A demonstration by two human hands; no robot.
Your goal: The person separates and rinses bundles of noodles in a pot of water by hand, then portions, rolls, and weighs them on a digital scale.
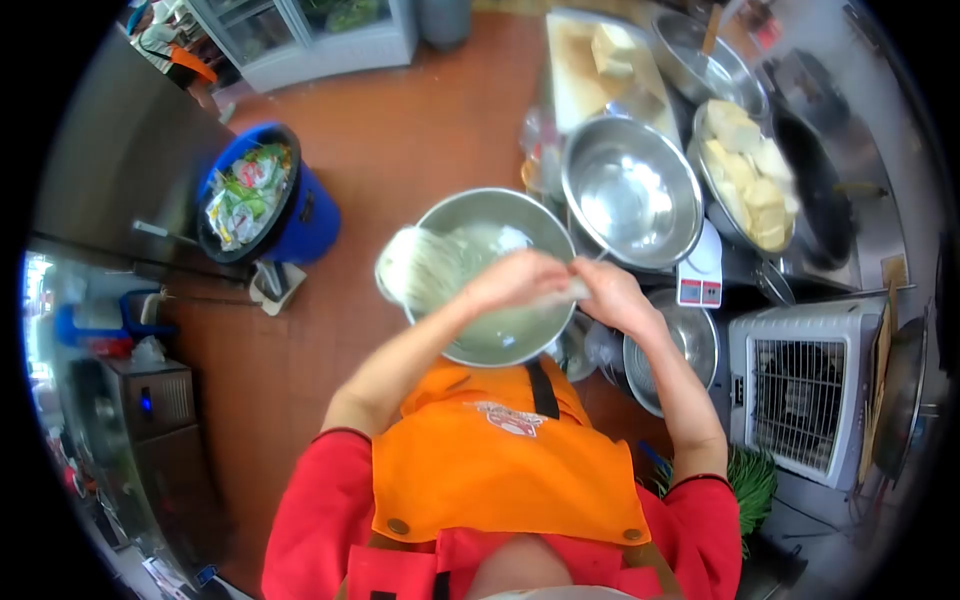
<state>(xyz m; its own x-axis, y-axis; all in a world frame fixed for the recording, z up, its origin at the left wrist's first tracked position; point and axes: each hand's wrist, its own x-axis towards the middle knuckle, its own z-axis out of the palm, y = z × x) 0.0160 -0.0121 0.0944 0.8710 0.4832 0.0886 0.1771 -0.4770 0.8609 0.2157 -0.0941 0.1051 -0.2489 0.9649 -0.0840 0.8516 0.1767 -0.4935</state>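
Over the right side of a large metal bowl point(505, 357), my left hand point(520, 278) and my right hand point(612, 296) meet fingertip to fingertip. A pale whitish strip point(568, 293) shows between them, its kind blurred. My right hand closes round its end. The fingers of my left hand are bent together above it, and what they grip is hidden. Whitish strands point(428, 268), like thin noodles, lie in the bowl's left side. Beside them a white rounded thing point(394, 262) overlaps the left rim. Cloudy liquid seems to fill the bowl's bottom.
An empty steel bowl point(632, 195) stands right of my hands, near a scale point(699, 285). Behind are a cutting board point(572, 88) with a pale block point(613, 50) and a bowl of pale pieces point(750, 180). A blue bin point(312, 215) stands left, an air cooler point(795, 400) right.
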